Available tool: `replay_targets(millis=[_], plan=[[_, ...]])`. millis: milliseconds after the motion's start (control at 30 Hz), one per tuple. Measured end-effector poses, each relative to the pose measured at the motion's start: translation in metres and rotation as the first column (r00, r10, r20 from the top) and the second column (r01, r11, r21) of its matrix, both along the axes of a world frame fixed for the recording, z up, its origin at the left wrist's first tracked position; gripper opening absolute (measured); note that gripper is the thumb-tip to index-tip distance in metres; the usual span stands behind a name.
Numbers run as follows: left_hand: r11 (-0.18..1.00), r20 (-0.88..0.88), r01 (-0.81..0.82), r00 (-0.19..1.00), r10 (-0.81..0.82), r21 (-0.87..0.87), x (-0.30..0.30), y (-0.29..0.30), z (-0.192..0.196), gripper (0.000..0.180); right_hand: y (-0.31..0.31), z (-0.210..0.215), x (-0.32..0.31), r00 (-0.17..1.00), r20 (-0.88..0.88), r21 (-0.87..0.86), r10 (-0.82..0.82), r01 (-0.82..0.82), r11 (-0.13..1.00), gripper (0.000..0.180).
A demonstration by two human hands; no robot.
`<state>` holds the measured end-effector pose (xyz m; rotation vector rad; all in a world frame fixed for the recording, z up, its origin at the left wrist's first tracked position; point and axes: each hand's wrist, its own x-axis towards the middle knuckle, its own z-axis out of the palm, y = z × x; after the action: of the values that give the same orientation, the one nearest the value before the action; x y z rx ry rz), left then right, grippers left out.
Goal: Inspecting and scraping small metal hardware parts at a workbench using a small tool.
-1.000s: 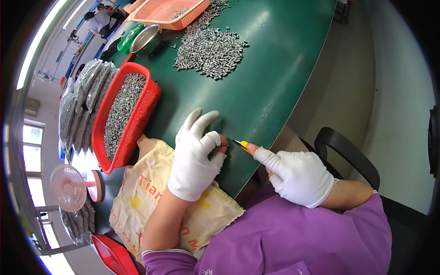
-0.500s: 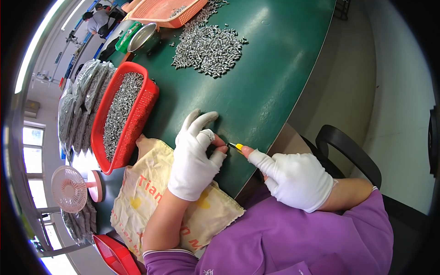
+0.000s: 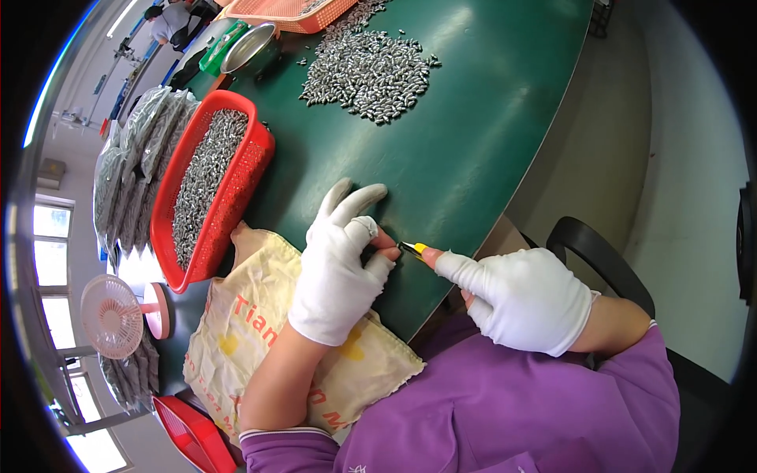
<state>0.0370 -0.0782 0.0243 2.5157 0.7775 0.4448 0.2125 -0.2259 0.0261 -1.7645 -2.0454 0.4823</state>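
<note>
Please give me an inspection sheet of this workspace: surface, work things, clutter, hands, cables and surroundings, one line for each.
Surface: dark green table, curved edge.
Work things: small yellow-tipped tool pinched in the right hand; whether the left fingertips grip a small part cannot be told.
Clutter: loose pile of small metal parts; red basket full of the same parts; metal bowl; printed yellowish bag under the left forearm; bagged parts at far left.
Hands: left hand white-gloved, fingertips meeting the tool tip; right hand gloved too.
Cables: nothing seen.
Surroundings: small pink fan, black chair, windows, another person far off.
</note>
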Motion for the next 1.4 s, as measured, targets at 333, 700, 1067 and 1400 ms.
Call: replay_targets(millis=[333,700,1067,1400], plan=[[1.000,0.011,-0.005,1.000,0.005,-0.014,-0.001,0.000,-0.001,0.018,-0.008,-0.009,-0.011,0.997,0.000,0.072,-0.080,0.080,0.994,0.057],[1.000,0.012,-0.013,1.000,0.013,-0.017,-0.001,-0.002,0.000,0.017,-0.002,0.004,-0.002,0.996,0.081,0.011,0.029,-0.030,0.999,0.056],[0.871,0.316,-0.125,0.900,0.302,-0.476,-0.010,0.012,-0.004,0.012,0.043,0.004,0.061,0.860,0.159,0.423,-0.485,0.384,0.821,0.063],[0.598,0.353,-0.039,0.775,0.524,-0.801,-0.036,0.055,-0.016,0.010,0.162,-0.003,0.106,0.729,0.396,0.480,-0.558,0.354,0.803,0.029]])
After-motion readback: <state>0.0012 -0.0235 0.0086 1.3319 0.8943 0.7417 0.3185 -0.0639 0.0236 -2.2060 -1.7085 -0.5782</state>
